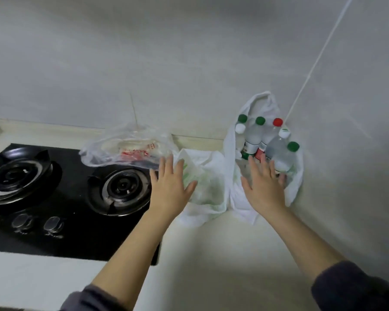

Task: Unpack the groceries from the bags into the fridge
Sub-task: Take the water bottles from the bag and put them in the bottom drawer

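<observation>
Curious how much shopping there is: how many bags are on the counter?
3: a clear bag overlapping the stove, a white bag by the left hand, a bottle-filled bag in the corner by the right hand.

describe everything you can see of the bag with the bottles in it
The white plastic bag is thin, slightly see-through and crumpled. It stands open on the counter, in the corner against the wall. Its handle loops stick up at the back. Inside stand clear bottles with green, white and red caps. Its left side meets a second white bag. The right hand, fingers spread, lies over its front.
</observation>
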`<state>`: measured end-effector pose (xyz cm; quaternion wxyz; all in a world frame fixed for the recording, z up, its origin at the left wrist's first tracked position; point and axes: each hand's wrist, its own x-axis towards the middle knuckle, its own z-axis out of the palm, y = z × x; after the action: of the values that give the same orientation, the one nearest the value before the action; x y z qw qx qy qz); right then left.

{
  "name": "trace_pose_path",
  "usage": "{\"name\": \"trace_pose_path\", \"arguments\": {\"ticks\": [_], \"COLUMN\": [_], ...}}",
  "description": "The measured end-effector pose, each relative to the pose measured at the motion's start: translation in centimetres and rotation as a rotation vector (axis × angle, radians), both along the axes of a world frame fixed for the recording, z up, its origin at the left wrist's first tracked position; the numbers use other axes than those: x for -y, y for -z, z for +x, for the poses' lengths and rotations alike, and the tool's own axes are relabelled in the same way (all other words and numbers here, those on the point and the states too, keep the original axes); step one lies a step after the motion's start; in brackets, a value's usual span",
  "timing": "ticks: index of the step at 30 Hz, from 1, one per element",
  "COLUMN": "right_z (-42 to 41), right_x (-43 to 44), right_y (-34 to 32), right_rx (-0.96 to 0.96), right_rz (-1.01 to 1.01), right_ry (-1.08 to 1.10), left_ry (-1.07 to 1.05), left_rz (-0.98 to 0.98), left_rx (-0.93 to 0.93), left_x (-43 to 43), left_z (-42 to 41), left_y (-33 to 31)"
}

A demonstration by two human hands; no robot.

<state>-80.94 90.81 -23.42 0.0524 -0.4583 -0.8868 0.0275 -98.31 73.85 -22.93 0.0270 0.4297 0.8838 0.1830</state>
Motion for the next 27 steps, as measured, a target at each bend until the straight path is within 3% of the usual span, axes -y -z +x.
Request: {"name": "trace_pose_path", "arguments": {"ticks": [8, 21, 27], "right_z": [1.4, -0.1, -0.3], "right_x": [-7.8, -15.0, -16.5], "right_y": [-1.0, -1.6, -0.3], "right_rx": [0.003, -0.017, -0.016], "right_rz": [0.005, 0.111, 0.032], "right_ry": [0.197, 0.284, 0.324], "left_ry": [0.272, 0.318, 0.362], "left_rz": [-0.052, -0.104, -0.223], "left_rx": [-0.096, -0.273, -0.298], "left_x": [-13.9, -26.1, -28.1], "left_z": [-0.3, -1.7, -2.9], "left_y": [-1.8, -2.3, -1.8]}}
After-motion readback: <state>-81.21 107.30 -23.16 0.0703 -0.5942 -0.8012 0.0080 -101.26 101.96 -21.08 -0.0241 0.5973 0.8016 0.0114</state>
